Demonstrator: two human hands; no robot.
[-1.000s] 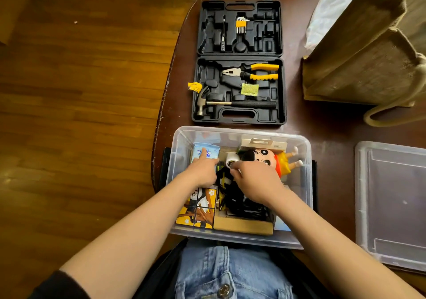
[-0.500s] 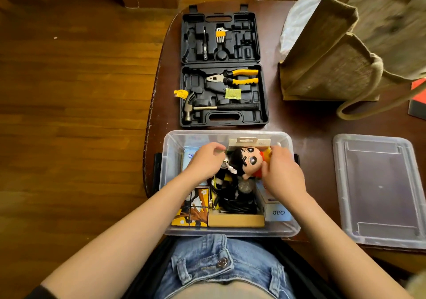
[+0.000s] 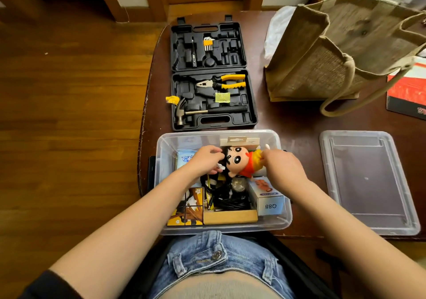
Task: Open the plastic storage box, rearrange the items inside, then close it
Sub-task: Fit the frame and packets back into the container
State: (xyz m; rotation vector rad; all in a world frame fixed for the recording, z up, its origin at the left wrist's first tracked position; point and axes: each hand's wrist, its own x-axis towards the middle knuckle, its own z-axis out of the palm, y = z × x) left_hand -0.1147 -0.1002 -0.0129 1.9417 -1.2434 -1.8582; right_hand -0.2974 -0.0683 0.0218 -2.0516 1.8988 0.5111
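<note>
A soft plush doll (image 3: 239,162) is gripped by the right hand (image 3: 282,168) in the clear plastic box (image 3: 166,146), while something tiny and hard to make out is pinched under the left hand (image 3: 205,160) fingers.

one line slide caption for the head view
Both hands hold a plush doll in the open storage box, lid aside.

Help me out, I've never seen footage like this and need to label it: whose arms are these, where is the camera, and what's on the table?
No machine here: a person wears a camera on their head, looking down at their own arms. The left hand and right hand reach into a clear storage box. The right hand grips a cartoon doll; what the left holds is unclear. The lid lies off to the right. Beyond sit an open tool case and a burlap bag.
</note>
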